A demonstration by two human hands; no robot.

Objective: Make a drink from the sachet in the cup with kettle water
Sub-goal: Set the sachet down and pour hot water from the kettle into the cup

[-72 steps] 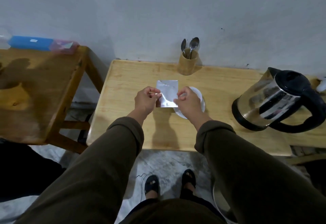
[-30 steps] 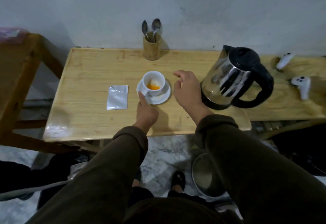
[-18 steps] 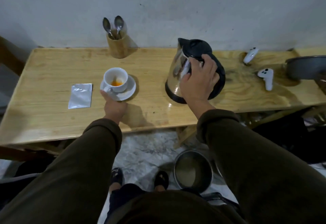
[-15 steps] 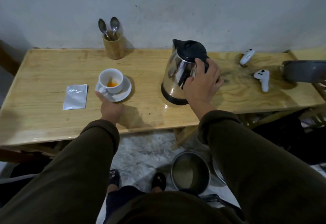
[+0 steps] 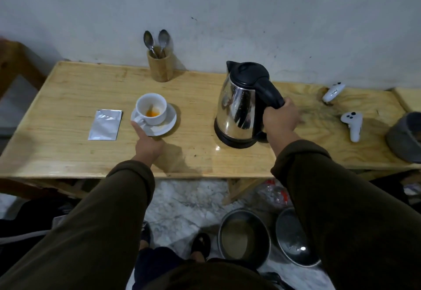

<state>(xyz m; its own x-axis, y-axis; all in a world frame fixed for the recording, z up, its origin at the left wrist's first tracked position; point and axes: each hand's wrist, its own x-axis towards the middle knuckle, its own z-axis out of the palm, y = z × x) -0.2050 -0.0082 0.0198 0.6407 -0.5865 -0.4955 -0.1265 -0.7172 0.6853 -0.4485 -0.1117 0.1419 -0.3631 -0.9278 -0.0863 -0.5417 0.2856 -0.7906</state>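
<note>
A white cup (image 5: 151,108) with orange powder at its bottom stands on a white saucer (image 5: 168,123) on the wooden table (image 5: 68,152). My left hand (image 5: 147,142) holds the saucer's near rim, thumb by the cup handle. The silver sachet (image 5: 105,124) lies flat to the left of the saucer. A steel kettle (image 5: 239,107) with a black lid stands on the table to the right. My right hand (image 5: 280,118) is closed around its black handle.
A wooden holder (image 5: 159,66) with two spoons stands at the back by the wall. Two white controllers (image 5: 352,122) and a grey pot (image 5: 405,139) lie at the right. Metal pots (image 5: 243,237) sit on the floor below.
The sachet was laid down left of the cup. My left hand took the saucer's rim. My right hand went to the kettle and now grips its handle.
</note>
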